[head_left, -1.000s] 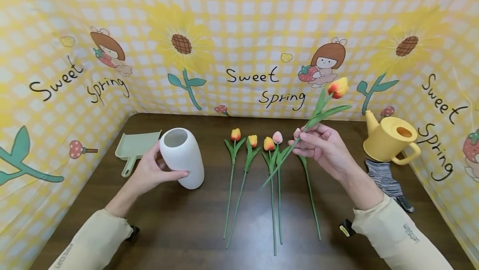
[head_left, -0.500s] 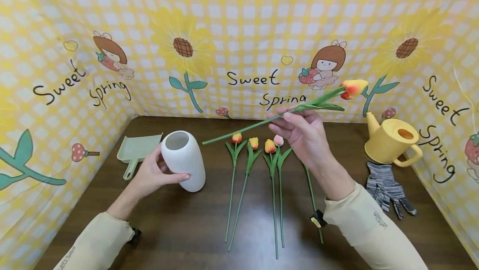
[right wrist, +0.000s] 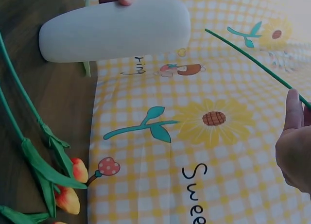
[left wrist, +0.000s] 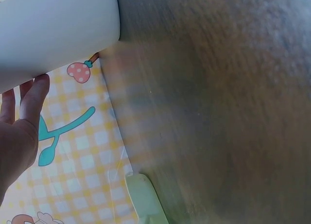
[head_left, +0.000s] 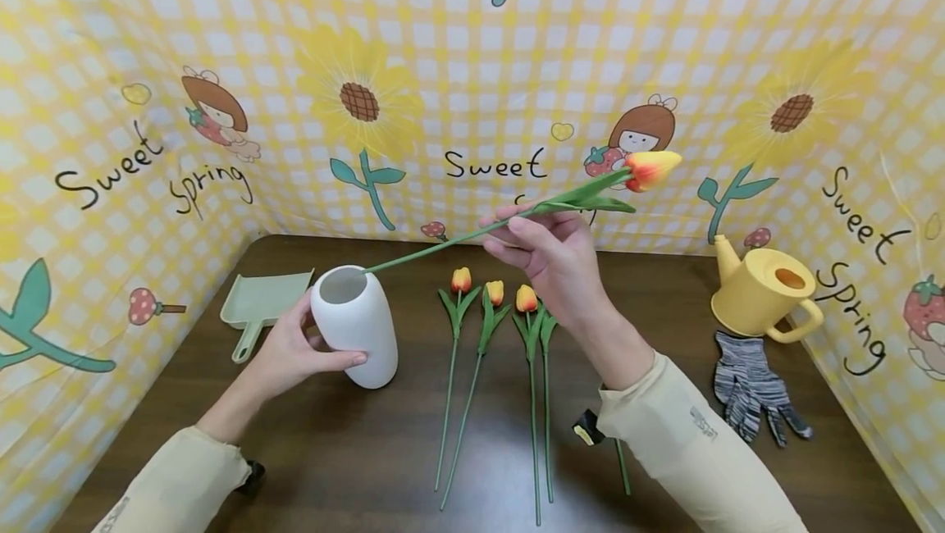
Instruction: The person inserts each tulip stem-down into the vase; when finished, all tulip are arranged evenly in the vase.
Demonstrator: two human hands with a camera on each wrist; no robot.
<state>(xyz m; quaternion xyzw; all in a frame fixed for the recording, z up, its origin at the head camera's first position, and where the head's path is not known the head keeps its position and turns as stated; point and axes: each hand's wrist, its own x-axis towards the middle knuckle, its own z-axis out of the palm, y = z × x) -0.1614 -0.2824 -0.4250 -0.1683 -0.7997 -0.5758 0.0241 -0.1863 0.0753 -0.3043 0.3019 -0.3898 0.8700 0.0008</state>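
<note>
On the left of the table my left hand [head_left: 295,353] grips a white vase [head_left: 362,336] round its side, thumb in front, its mouth facing up. My right hand [head_left: 557,262] pinches the green stem of a red-and-yellow tulip [head_left: 653,170], which slants with its bloom up to the right. The stem's lower end overlaps the vase's rim in the head view; in the right wrist view the stem [right wrist: 252,61] ends a little beyond the mouth, apart from it. Several more tulips [head_left: 494,293] lie on the table between the hands, some partly hidden under my right hand and sleeve.
Behind my left hand lies a pale green dustpan [head_left: 266,299]. A yellow watering can [head_left: 764,295] stands at the back right, with a grey knitted glove [head_left: 746,377] in front of it. Yellow checked cloth [head_left: 472,98] encloses the table's back and sides.
My right hand has carried the tulip leftward and tipped it flatter, bringing the stem's end from over the lying tulips to the vase's mouth. My left hand keeps its hold on the vase.
</note>
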